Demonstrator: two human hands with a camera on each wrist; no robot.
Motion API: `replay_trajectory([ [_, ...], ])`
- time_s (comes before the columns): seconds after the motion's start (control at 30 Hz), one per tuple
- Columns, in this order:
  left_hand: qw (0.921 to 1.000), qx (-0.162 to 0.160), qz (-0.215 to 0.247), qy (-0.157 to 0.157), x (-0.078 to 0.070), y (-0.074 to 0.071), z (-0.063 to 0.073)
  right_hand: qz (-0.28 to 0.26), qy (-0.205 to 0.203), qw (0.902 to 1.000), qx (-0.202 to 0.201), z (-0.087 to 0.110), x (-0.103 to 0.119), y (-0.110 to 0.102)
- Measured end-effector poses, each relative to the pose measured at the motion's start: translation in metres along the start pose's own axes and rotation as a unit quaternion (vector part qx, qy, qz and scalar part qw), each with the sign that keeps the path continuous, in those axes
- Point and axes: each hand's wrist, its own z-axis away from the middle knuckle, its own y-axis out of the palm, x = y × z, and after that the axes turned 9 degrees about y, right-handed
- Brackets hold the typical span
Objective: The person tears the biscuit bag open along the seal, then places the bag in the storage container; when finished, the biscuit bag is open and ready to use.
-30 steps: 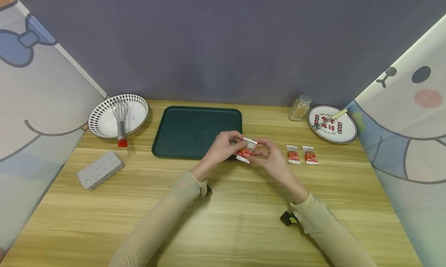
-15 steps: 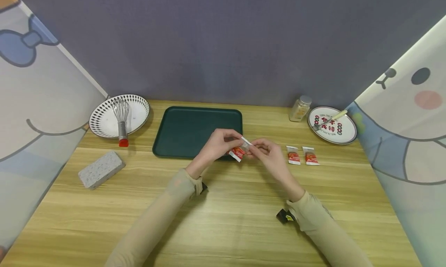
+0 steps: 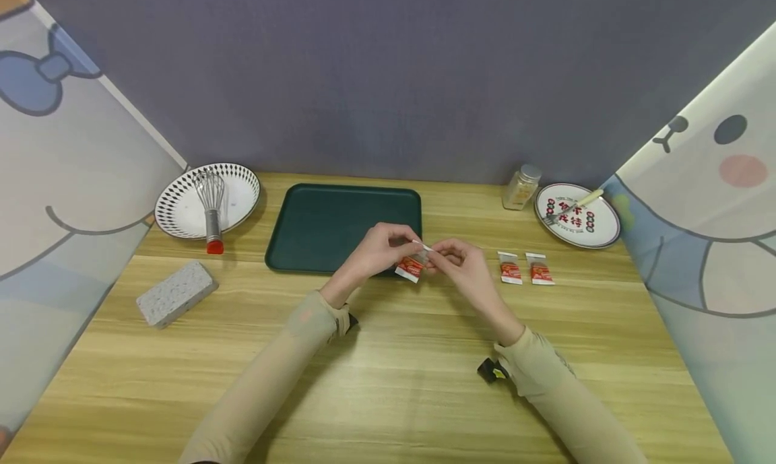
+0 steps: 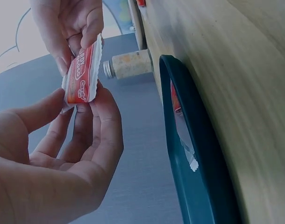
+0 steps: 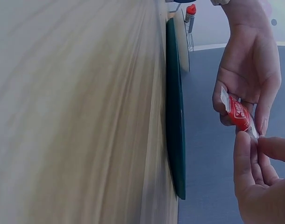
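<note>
Held packet point(image 3: 409, 269) up by near-right corner of tray point(image 3: 339, 221); left hand point(image 3: 379, 250) and right hand point(image 3: 465, 267) pinching it, one end each. Can't tell if torn yet. Looks like one packet point(image 4: 183, 133) already in tray, two loose packets point(image 3: 510, 270) left on table point(image 3: 406, 383). Tray's raised edge below hands; tons of room nearer person.

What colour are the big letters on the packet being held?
White on red; the packet shows best in the left wrist view.
</note>
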Motion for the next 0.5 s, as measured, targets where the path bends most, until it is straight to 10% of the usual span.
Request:
replay_trajectory([
  [0.5,0.9995,0.008,-0.028,0.012,0.0019,-0.0011,0.0007,0.007,0.005,1.0000,-0.003,-0.0009,0.0028,0.0050],
])
